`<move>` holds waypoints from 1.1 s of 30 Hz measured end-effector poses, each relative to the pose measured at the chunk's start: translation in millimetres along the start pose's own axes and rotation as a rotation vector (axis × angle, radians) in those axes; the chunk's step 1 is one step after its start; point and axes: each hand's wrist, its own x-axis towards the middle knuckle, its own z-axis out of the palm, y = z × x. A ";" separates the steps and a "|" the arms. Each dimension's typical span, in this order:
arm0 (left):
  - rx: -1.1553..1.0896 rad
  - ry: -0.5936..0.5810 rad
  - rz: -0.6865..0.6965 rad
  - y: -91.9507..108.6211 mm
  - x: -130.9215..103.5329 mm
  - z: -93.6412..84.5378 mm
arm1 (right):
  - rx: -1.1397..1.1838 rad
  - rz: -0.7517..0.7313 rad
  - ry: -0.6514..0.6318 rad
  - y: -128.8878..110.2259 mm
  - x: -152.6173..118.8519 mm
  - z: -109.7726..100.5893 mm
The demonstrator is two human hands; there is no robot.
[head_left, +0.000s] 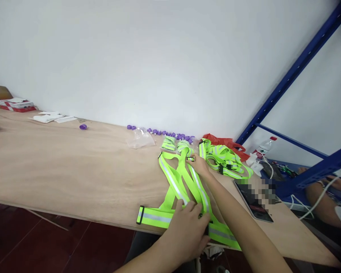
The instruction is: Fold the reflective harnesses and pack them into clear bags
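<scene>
A neon-yellow reflective strap vest with silver stripes and black buckles lies spread at the table's front edge. My left hand is closed around its lower straps, near a black buckle partly hidden by the fingers. Farther back, my right hand pinches an upper strap beside a small black slider. Two folded bundles of the same webbing lie just behind the vest. To the right is a loose heap of more reflective straps, with a red plastic bag behind it.
Several purple caps line the wall beside a clear plastic bag. A tablet lies at the right, near a blue metal rack and a bottle. Another person's arm shows beyond the rack. White papers lie back left.
</scene>
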 end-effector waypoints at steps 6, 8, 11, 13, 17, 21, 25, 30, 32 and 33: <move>0.052 0.041 -0.015 -5.9 3.5 16.4 | -0.028 0.034 -0.045 3.8 2.5 3.3; 0.039 0.078 0.030 -5.5 4.7 23.5 | -0.031 0.048 -0.048 3.9 3.4 5.1; 0.050 0.088 0.066 -4.5 8.4 34.7 | -0.031 0.055 -0.054 2.2 3.9 5.9; 0.059 0.060 0.071 -5.1 10.9 41.5 | -0.026 0.049 -0.067 0.2 4.7 3.4; 0.057 0.014 0.047 -6.6 13.8 48.1 | -0.039 0.021 -0.095 -9.4 11.1 -8.4; 0.047 -0.005 0.028 -5.0 14.5 47.3 | -0.093 -0.067 -0.121 -38.3 23.2 -13.7; 0.035 -0.006 0.028 -5.3 14.4 47.1 | -0.099 -0.231 -0.170 -87.1 34.7 2.6; 0.034 -0.006 0.051 -8.2 13.9 46.5 | -0.136 -0.383 -0.315 -137.3 47.9 33.7; 0.022 0.001 0.049 -8.4 13.0 45.2 | -0.160 -0.405 -0.365 -145.9 53.8 40.2; 0.014 0.003 0.047 -8.2 12.4 44.5 | -0.166 -0.418 -0.381 -147.8 56.6 41.1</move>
